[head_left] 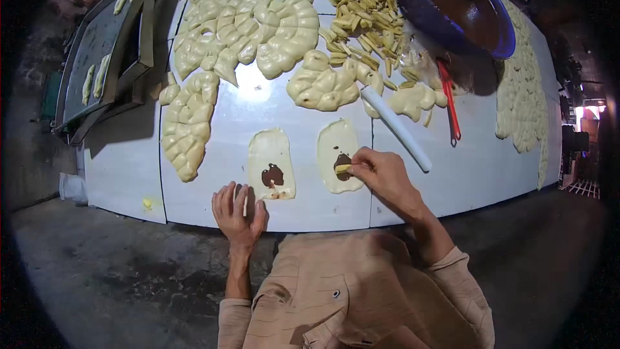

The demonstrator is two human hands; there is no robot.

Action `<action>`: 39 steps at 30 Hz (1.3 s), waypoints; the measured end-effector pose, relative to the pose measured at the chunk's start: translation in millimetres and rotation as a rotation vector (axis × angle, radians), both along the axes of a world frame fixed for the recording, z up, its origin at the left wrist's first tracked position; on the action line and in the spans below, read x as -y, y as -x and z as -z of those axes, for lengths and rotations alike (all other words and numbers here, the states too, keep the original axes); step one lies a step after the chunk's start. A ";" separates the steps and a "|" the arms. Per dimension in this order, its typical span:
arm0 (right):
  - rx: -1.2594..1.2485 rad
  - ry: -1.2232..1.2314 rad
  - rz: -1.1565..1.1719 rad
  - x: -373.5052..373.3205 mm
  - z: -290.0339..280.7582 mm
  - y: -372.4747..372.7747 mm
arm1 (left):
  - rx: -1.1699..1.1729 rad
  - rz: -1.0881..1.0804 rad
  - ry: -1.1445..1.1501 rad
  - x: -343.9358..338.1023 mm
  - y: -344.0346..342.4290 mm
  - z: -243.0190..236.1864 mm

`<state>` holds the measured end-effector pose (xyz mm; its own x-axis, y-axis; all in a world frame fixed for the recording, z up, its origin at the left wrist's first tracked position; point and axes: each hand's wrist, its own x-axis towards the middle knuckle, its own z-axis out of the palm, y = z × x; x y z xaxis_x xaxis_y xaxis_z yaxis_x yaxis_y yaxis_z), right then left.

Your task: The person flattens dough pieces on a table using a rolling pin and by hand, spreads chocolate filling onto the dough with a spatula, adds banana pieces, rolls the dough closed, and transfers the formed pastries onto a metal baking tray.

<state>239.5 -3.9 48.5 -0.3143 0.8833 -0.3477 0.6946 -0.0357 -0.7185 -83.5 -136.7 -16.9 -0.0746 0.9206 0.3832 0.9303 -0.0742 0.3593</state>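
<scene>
Two flattened dough sheets lie side by side near the table's front edge. The left dough sheet (271, 148) has a dark brown chocolate-like dab (272, 176) on its lower half. A similar dab marks the right dough sheet (336, 136). My right hand (386, 178) pinches a pale yellow banana slice (342, 169) over that dab. Just below the left sheet, my left hand (239, 214) rests at the table edge, open with its fingers apart. A pale blue rolling pin (396, 130) lies diagonally beyond my right hand.
Cut dough pieces (226, 26) cover the back left, and more dough (520, 90) lies far right. Banana slices (365, 6) are heaped beside a blue basin (510, 42) of brown filling. A red-handled tool (447, 90) lies nearby. Metal trays (97, 39) stand at left.
</scene>
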 end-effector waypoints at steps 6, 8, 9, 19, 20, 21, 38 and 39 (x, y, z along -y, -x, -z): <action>-0.037 -0.219 -0.147 7.0 4.9 -8.8 | 0.077 0.200 0.040 -14.2 -49.5 -28.4; -0.074 -0.204 -0.137 7.1 4.7 -10.2 | 0.056 0.247 0.056 -25.0 -64.9 -33.5; -0.094 -0.188 -0.120 7.1 -0.2 -13.7 | 0.072 0.318 0.069 -32.6 -72.7 -35.6; -0.033 -0.315 -0.292 4.8 16.7 -15.2 | 0.116 0.512 0.147 -62.2 -109.7 -26.9; -0.044 -0.298 -0.265 4.8 10.6 -14.7 | 0.109 0.514 0.130 -62.7 -109.7 -23.2; -0.054 -0.282 -0.240 4.9 7.5 -13.8 | 0.102 0.515 0.113 -62.9 -109.3 -20.5; -0.247 -0.285 0.014 10.5 12.1 -25.4 | 0.340 0.238 0.174 -84.7 -118.3 -35.7; -0.249 -0.284 0.012 6.6 17.2 -21.5 | 0.261 0.185 0.181 -86.8 -119.9 -34.9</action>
